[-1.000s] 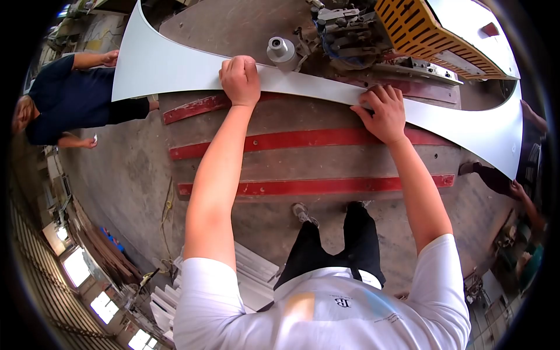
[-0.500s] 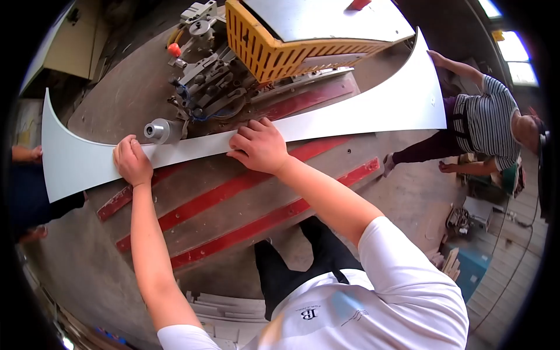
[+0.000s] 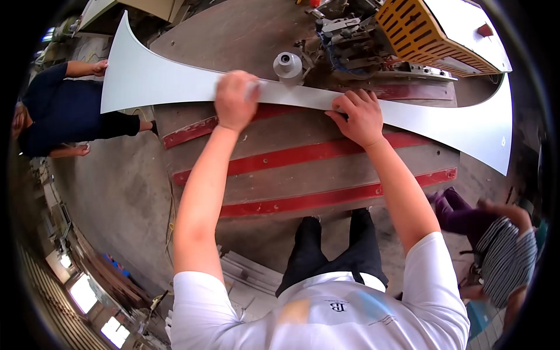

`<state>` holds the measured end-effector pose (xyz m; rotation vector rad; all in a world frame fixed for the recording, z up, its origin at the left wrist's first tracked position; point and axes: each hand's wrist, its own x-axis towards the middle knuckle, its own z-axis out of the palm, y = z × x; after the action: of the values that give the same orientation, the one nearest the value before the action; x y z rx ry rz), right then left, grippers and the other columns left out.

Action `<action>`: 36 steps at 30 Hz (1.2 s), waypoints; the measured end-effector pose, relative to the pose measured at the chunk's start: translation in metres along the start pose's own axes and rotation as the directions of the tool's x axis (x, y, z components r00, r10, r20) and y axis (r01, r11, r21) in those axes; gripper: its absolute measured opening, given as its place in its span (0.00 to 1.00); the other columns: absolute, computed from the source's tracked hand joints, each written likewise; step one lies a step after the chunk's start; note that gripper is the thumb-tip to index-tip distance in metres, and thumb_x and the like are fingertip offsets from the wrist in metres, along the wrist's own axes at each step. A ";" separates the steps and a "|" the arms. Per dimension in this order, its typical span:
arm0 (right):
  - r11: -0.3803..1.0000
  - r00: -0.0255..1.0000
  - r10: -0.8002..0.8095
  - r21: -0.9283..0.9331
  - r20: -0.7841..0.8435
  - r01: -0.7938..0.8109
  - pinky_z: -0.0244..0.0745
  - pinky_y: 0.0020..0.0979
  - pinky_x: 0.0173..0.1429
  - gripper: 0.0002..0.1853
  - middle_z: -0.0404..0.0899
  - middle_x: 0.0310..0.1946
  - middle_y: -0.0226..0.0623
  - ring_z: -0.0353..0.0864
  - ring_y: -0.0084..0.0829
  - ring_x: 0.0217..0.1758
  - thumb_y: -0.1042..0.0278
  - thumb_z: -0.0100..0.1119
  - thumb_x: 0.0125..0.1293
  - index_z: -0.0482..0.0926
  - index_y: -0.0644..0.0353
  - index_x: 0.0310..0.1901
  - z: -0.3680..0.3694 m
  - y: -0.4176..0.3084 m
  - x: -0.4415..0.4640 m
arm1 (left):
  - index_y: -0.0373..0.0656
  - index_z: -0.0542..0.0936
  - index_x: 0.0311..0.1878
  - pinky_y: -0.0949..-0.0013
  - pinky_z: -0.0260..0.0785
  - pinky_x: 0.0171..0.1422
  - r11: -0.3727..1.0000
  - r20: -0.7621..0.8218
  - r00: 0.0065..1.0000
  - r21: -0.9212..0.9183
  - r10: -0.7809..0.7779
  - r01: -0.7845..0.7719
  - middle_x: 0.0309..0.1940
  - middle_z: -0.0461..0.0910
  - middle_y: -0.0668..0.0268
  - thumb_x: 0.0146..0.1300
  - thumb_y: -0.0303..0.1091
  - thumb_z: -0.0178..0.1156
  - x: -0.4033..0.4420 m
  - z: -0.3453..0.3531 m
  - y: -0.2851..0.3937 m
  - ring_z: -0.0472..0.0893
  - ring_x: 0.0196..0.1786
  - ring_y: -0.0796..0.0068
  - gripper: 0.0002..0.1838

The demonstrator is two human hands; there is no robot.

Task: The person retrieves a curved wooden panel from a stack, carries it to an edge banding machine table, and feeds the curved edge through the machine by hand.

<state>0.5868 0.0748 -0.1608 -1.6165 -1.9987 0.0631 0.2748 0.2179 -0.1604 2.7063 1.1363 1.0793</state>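
Observation:
A long white panel with a curved far edge and wide flared ends lies across the machine table. My left hand, smeared by motion, is closed over its narrow middle, left of a grey metal roller. Right of that roller, my right hand grips the panel with fingers curled over the far edge and thumb on the near side. A co-worker's hand is at the left end of the panel. The roller stands just behind the far edge; whether they touch, I cannot tell.
Red strips run across the brown table. A machine head with a yellow slotted guard stands at the back right. A person in a striped shirt is at the lower right. White boards are stacked below the table.
The view has swung, so the machine appears farther right. Panel and both hands sit farther left relative to the roller. The striped-shirt person's hand has come off the panel's right end.

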 end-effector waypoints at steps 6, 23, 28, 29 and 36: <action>1.000 1.000 0.014 -0.008 0.003 -0.014 0.74 0.44 0.51 0.15 0.80 0.35 0.24 0.81 0.39 0.45 0.54 0.80 0.61 0.79 0.46 0.37 0.004 -0.013 0.008 | 0.50 0.90 0.44 0.62 0.79 0.48 0.966 0.104 0.960 -0.051 0.258 -0.254 0.47 0.90 0.74 0.54 0.37 0.78 -0.002 0.006 0.038 0.86 0.47 0.67 0.14; 0.998 0.992 -0.060 -0.010 0.109 0.062 0.72 0.43 0.48 0.16 0.79 0.31 0.29 0.78 0.42 0.38 0.55 0.80 0.62 0.79 0.50 0.35 -0.078 0.087 -0.053 | 0.55 0.92 0.40 0.65 0.80 0.44 0.988 0.182 0.973 0.035 0.143 -0.152 0.44 0.89 0.83 0.52 0.37 0.79 -0.003 -0.016 0.017 0.84 0.42 0.74 0.11; 0.998 0.992 -0.063 0.009 0.111 0.062 0.70 0.42 0.47 0.15 0.79 0.31 0.28 0.78 0.40 0.39 0.55 0.78 0.64 0.79 0.49 0.34 -0.072 0.079 -0.045 | 0.54 0.92 0.40 0.66 0.81 0.44 0.990 0.214 0.968 0.029 0.127 -0.137 0.44 0.89 0.82 0.52 0.37 0.80 0.001 -0.020 0.007 0.85 0.42 0.73 0.11; 0.998 0.992 -0.060 0.004 0.112 0.060 0.70 0.42 0.47 0.15 0.79 0.31 0.28 0.78 0.40 0.39 0.55 0.78 0.64 0.79 0.49 0.34 -0.071 0.077 -0.045 | 0.54 0.92 0.40 0.66 0.81 0.43 0.990 0.215 0.968 0.025 0.127 -0.136 0.44 0.89 0.82 0.52 0.37 0.80 0.001 -0.021 0.005 0.85 0.42 0.73 0.11; 0.998 0.992 -0.058 -0.026 0.116 0.061 0.70 0.42 0.47 0.15 0.79 0.32 0.29 0.78 0.40 0.40 0.53 0.77 0.66 0.79 0.49 0.34 -0.059 0.065 -0.039 | 0.54 0.91 0.41 0.65 0.81 0.44 0.981 0.243 0.955 0.047 0.171 -0.187 0.44 0.88 0.81 0.52 0.35 0.80 0.004 -0.032 -0.009 0.85 0.42 0.73 0.12</action>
<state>0.6751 0.0391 -0.1501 -1.6027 -2.1436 0.1077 0.2518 0.2196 -0.1360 2.9403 0.9226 0.7123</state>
